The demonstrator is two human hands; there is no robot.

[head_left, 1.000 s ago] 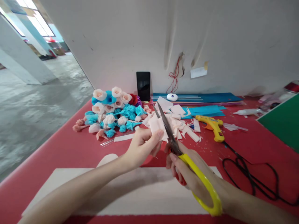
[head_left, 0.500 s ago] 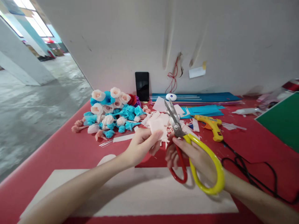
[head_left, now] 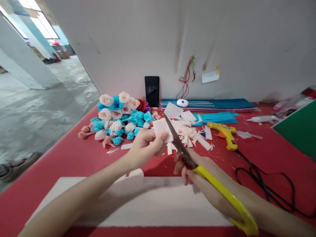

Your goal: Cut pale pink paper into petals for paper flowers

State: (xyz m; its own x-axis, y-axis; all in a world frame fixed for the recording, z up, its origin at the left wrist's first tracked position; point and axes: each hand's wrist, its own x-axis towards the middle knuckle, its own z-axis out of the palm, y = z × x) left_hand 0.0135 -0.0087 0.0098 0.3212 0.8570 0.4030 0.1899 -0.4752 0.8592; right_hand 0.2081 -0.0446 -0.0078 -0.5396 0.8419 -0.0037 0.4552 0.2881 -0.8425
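Note:
A small pale pink piece of crepe paper (head_left: 160,126) is pinched between the thumb and fingers of my left hand (head_left: 149,144). My right hand (head_left: 197,171) grips scissors (head_left: 180,146) with yellow handle covering, their blades pointing up and left. The scissors are seen nearly edge-on, and the blades pass beside or over the paper's right edge; whether they touch it I cannot tell. Behind both hands lies a heap of pale paper scraps (head_left: 189,131). A long pale paper sheet (head_left: 153,207) is spread under my forearms, with a rounded paper piece (head_left: 136,173) at its far edge.
Blue and pale paper flowers (head_left: 118,115) are piled at the left. A phone (head_left: 152,90) leans on the wall. Blue paper strips (head_left: 217,117) lie behind a yellow glue gun (head_left: 228,135), its black cord (head_left: 256,177) looped at the right. A shoe (head_left: 18,166) shows beyond the left table edge.
The scissors have turned from face-on to nearly edge-on, their tips swinging left toward the paper. My right hand has rolled over and lowered. A shoe has appeared at the left.

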